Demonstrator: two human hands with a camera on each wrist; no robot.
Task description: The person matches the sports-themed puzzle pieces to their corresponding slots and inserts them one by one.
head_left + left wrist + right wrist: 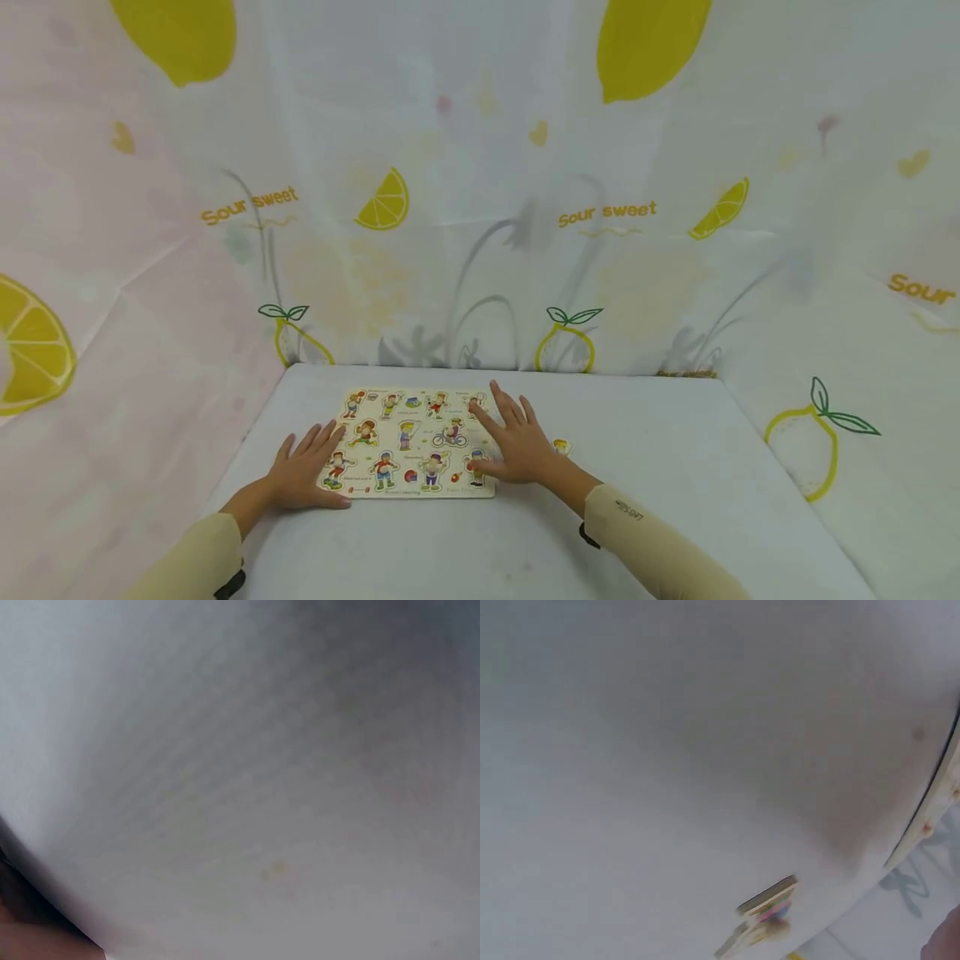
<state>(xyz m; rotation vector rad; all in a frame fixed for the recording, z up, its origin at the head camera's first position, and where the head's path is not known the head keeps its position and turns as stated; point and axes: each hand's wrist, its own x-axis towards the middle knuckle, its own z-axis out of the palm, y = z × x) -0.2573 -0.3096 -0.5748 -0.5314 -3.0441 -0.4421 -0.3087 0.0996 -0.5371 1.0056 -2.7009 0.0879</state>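
Note:
A wooden peg puzzle board (427,454) with pictures of children doing sports lies flat on the white table. My left hand (303,471) rests along its left edge, fingers straight, thumb stretched out by the lower left corner. On the opposite side, my right hand (521,446) spreads its fingers at the right edge and overlaps the pieces there. Behind the right wrist lies one loose figure piece (562,447), partly hidden by the arm. The right wrist view shows that piece (761,919) and the board's edge (922,821). Only a sliver of hand (45,941) enters the left wrist view.
A white cloth covers the table (675,467). Behind it and at both sides hangs a curtain (480,275) printed with lemons and "Sour sweet" lettering.

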